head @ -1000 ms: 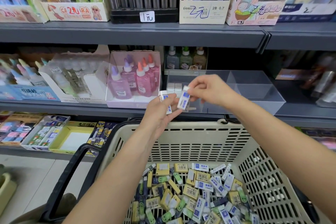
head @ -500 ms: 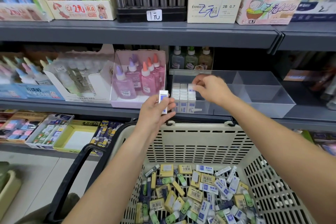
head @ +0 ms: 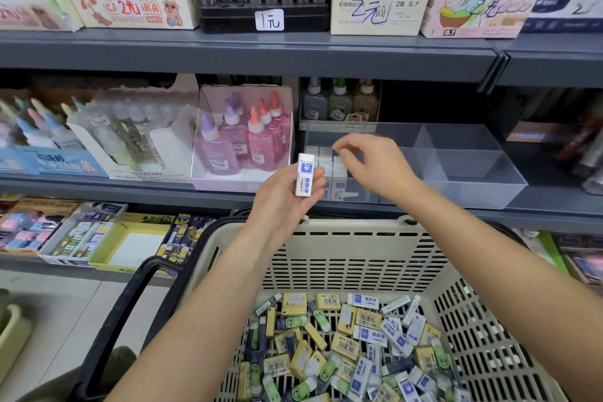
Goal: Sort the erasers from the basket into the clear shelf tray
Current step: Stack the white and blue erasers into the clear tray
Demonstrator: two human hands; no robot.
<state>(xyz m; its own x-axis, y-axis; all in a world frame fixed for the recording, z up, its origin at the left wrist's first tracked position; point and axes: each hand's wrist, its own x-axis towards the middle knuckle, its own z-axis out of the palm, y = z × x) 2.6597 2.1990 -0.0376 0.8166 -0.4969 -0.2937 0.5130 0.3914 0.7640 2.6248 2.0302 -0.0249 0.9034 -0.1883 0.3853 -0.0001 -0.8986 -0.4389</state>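
My left hand (head: 284, 206) holds one white eraser with a blue label (head: 304, 175) upright, just in front of the clear shelf tray (head: 470, 186). My right hand (head: 375, 166) hovers over the tray's left compartment with fingers loosely curled and nothing in it. Several white erasers (head: 329, 170) stand in rows in that compartment. The cream basket (head: 352, 254) below holds several loose erasers (head: 352, 349) in yellow, white-blue and green wrappers.
Pink and purple glue bottles (head: 248, 137) stand in a box left of the tray. A grey shelf edge (head: 248, 55) runs above it. The basket's black handle (head: 117, 320) hangs at its left. Boxes of small stationery (head: 81, 235) fill the lower shelf.
My right hand carried one eraser from beside my left hand into the tray, let it go, and now lifts away. My left hand keeps its eraser, turned upright.
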